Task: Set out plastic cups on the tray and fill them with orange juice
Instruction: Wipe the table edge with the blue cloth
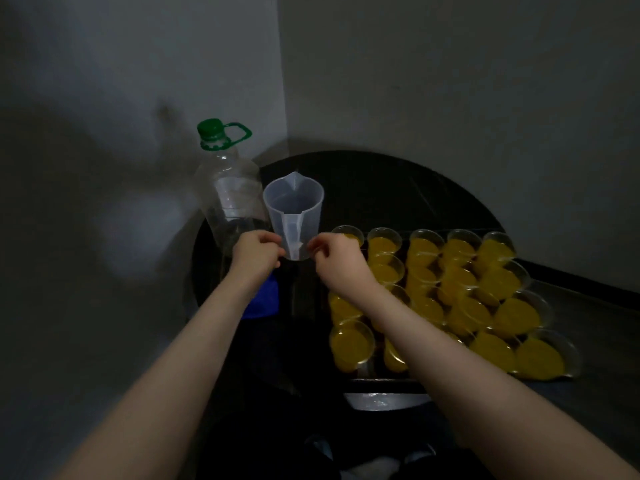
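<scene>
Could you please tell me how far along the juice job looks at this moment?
Nearly finished, it seems. Done: the cups on the tray all show orange juice; I see no empty one, though the right arm hides a few. In hand: the left hand and right hand grip the base of an empty jug. The big bottle beside it looks drained. Left: probably only putting things away.

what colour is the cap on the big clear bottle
Green; the cap and its carry loop both show it clearly in the head view, atop the bottle.
</scene>
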